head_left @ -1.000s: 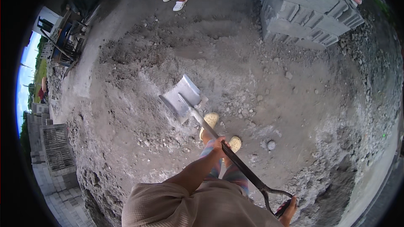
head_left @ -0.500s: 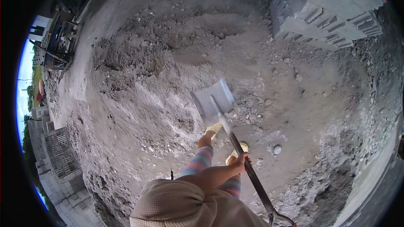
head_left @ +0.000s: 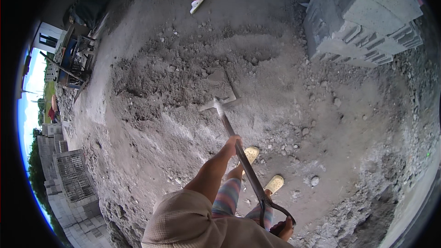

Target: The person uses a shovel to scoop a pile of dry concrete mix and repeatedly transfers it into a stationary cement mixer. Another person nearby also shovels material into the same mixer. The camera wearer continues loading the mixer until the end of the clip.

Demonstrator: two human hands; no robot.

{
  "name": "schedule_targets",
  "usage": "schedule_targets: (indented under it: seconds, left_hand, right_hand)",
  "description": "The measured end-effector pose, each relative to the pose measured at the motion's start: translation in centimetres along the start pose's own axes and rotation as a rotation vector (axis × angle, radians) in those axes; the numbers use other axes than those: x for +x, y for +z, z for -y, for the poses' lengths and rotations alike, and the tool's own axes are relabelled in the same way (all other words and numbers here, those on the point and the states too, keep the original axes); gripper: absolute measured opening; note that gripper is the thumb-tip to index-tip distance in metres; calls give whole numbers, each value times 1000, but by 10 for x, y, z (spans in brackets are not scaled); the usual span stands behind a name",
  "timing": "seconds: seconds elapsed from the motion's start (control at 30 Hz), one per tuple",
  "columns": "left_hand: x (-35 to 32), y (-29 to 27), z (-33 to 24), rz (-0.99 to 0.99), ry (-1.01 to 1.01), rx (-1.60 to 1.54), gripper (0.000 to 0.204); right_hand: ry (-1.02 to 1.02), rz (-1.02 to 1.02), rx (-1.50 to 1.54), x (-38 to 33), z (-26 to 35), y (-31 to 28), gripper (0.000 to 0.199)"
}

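I hold a shovel (head_left: 251, 174) with a dark shaft, slanting from lower right up to the middle of the view. My left hand (head_left: 233, 142) is wrapped round the shaft partway down. At the upper end, my right hand (head_left: 286, 230) closes on the forked grip, its fingers partly hidden. The wide flat blade (head_left: 228, 99) lies low in the grey, sandy heap (head_left: 156, 82), and loose material covers much of it. My feet, in cream clogs (head_left: 274, 184), stand on the ground close beside the shaft.
Grey concrete blocks (head_left: 367, 23) are stacked at the far right. More blocks (head_left: 76, 211) stand at the left edge, near a dark metal machine or frame (head_left: 73, 66). Another person's legs in white clogs (head_left: 197, 4) show at the far side. Stones (head_left: 314, 180) dot the ground.
The shovel blade has moved forward and left, away from my feet, into the grey heap. Both hands have moved with it, the right grip coming further into view. The other person's legs show more.
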State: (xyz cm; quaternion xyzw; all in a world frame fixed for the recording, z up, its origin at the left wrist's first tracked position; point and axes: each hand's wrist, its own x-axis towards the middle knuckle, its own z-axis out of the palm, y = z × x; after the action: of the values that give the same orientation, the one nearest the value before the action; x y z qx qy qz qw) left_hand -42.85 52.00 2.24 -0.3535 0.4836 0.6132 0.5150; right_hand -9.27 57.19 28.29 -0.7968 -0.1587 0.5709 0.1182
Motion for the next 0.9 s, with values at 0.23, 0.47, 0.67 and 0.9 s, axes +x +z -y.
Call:
schedule_targets:
  seconds: [0.23,0.47,0.67,0.9]
  left_hand:
    - [1,-28,-31,-424,106,162,10]
    - [-22,7,-129,-789,358,594,49]
    - [-105,-59,-188,-599,721,512,29]
    - [-136,-23,-13,-210,281,-325,18]
  right_hand:
    - [451,296,174,57,-22,13,25]
    - [964,634,283,130,-43,82,21]
    - [795,900,70,98,-17,117,20]
    - [-103,750,23,122,-19,-26,29]
